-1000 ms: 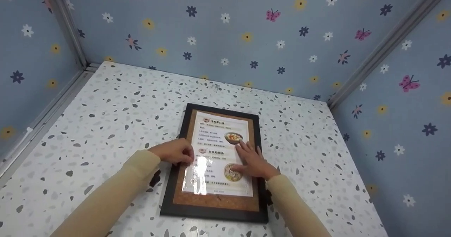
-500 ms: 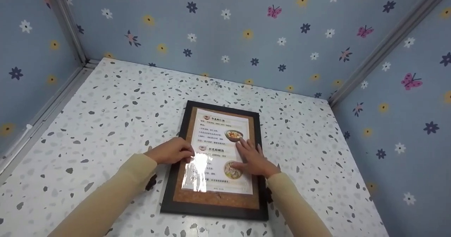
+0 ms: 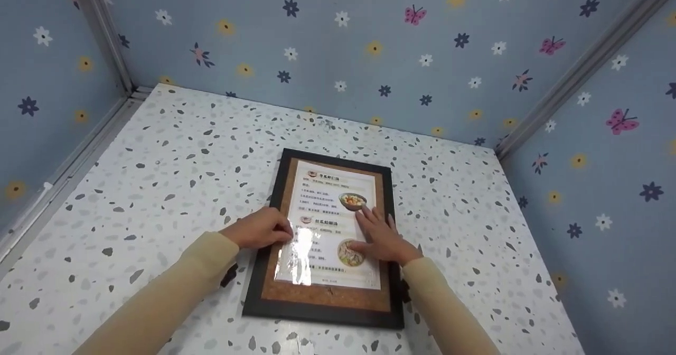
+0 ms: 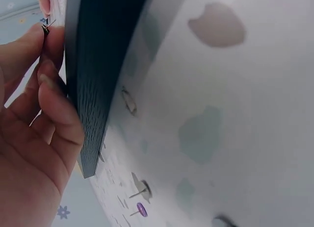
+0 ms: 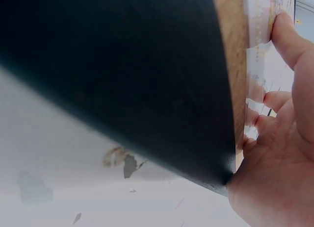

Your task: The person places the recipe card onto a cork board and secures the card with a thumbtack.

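Observation:
A cork board in a black frame (image 3: 252, 297) lies flat on the speckled table (image 3: 158, 165). A glossy laminated menu sheet (image 3: 327, 228) lies on the cork. My left hand (image 3: 261, 231) sits at the sheet's left edge with its fingers curled. In the left wrist view the left hand (image 4: 34, 129) pinches a small dark pin (image 4: 45, 28) between thumb and finger beside the frame (image 4: 98, 65). My right hand (image 3: 383, 239) presses flat on the sheet's right side, fingers straight and spread. In the right wrist view the right hand (image 5: 279, 163) rests past the frame (image 5: 122, 65) and the cork (image 5: 234, 65).
Loose pushpins, one purple (image 4: 141, 210), lie on the table close to the frame's left side. Blue flowered walls (image 3: 369, 54) close the table in at the back, left and right, with metal rails in the corners.
Both hands stay where they were on the sheet. Only the head view has shifted a little.

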Motion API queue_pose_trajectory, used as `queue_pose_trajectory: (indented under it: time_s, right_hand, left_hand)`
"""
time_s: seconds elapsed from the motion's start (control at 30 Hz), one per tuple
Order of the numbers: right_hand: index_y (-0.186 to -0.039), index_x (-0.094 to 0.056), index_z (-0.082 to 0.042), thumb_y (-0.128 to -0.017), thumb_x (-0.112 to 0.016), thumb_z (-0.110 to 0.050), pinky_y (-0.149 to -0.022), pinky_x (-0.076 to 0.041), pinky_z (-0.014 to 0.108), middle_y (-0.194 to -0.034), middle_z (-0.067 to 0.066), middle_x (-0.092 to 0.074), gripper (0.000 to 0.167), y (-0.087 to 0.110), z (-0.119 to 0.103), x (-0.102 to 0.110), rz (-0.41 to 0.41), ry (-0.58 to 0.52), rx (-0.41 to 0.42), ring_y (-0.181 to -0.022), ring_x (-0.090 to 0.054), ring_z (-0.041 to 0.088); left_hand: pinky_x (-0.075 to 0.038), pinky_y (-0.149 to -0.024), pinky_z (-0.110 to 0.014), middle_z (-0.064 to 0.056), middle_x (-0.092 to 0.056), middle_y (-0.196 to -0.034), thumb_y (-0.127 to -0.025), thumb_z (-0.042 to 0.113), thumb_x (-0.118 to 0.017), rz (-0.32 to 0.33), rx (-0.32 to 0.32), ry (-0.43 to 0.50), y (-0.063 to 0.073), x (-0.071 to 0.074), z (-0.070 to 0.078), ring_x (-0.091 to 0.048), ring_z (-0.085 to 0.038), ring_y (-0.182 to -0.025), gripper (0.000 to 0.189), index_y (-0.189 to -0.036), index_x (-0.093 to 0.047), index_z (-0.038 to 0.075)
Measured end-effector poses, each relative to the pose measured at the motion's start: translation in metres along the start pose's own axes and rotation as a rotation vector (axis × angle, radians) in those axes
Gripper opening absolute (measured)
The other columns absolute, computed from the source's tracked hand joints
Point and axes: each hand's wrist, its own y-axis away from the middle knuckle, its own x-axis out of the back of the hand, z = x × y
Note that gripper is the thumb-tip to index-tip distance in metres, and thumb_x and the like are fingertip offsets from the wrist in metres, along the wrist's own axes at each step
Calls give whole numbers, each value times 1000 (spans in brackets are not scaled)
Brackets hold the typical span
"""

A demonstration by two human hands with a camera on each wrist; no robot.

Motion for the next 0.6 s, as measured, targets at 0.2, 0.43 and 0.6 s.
queue_pose_trajectory:
  time_s: [0.2, 0.43, 0.6]
  right_hand:
    - [-159, -17, -22, -90, -58, -63, -116, 7, 51, -165, 0, -1, 90, 0, 0, 0, -1, 8, -5, -150, 6, 25]
    - [-159, -17, -21, -91, -58, -61, -116, 7, 52, -165, 2, -2, 89, 1, 1, -1, -3, -14, 7, -150, 5, 26]
    - [-159, -20, -17, -91, -60, -58, -116, 5, 54, -165, 4, -4, 89, 3, 0, 1, 13, -15, 31, -150, 3, 29]
  left_hand:
    - [-52, -74, -34, 8, -67, -80, -89, 14, -74, 6, 35, -35, -2, -1, 4, -60, -11, -76, 5, -89, -78, 11]
    - [-52, -70, -32, 7, -65, -78, -86, 16, -77, -30, 78, -62, -5, -2, 6, -58, -11, -72, 4, -86, -79, 12]
    - [-51, -67, -32, 7, -65, -77, -84, 16, -79, -48, 138, -57, -8, 0, 10, -58, -11, -70, 5, -82, -78, 12]
